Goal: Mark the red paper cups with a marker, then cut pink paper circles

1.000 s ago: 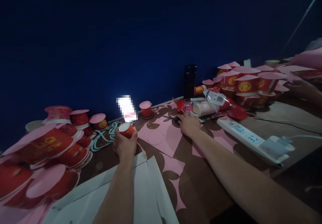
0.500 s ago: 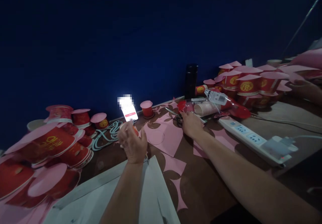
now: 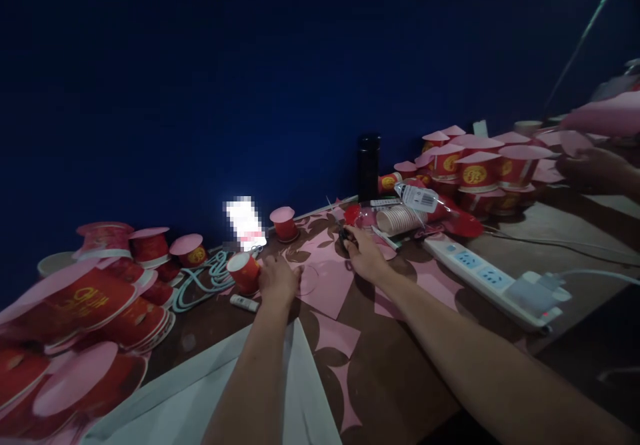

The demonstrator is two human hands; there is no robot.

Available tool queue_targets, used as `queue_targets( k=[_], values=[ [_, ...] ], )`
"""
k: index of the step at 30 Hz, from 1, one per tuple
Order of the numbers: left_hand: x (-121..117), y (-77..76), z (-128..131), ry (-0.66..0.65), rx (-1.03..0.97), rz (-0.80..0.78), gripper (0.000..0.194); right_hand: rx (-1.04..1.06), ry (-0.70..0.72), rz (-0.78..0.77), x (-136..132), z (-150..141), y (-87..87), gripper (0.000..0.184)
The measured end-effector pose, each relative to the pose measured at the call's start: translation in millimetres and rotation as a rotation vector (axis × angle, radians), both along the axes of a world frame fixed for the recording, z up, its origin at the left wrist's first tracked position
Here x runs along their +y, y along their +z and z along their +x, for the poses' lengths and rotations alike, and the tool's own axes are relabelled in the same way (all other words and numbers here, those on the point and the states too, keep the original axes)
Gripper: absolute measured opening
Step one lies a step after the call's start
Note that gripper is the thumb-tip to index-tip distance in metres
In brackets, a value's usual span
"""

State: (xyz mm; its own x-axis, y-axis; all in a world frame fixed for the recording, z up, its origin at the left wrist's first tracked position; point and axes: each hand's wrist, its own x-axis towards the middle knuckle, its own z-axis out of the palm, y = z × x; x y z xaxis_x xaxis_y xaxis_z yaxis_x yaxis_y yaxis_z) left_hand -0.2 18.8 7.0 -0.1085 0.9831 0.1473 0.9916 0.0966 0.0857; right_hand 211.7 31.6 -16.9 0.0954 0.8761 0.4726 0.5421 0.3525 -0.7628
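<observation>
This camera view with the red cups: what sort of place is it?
Probably a handicraft workspace: round pink paper pieces top clustered red paper cups, curved-edged pink paper offcuts lie on the brown table, and the right hand holds black-handled scissors.

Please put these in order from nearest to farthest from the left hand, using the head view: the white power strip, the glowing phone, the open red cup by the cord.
1. Open red cup: just left of the left hand.
2. Glowing phone: ahead and slightly left.
3. White power strip: far right, beyond the right hand.
</observation>
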Motion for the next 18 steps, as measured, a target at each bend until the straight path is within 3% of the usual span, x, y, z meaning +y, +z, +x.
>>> queue_targets(
  k=[3,10,13,18],
  values=[
    [3.8,-2.0,-2.9,-0.076,-0.033,-0.012,0.039,0.049,0.027,-0.013,-2.5,-2.2,2.0,0.037],
    [-0.3,-0.2,0.0,-0.224,-0.006,0.133,0.025,0.238,0.095,-0.135,-8.6,-6.6,12.7,0.036],
    [-3.0,4.6,0.4,-0.197,-0.177,0.225,0.024,0.471,0.216,-0.183,-7.8,-7.2,17.8,0.032],
    [-2.2,5.5,1.6,-0.033,-0.682,0.343,0.02,0.789,0.317,-0.284,-13.9,-8.2,31.3,0.03]
  ],
)
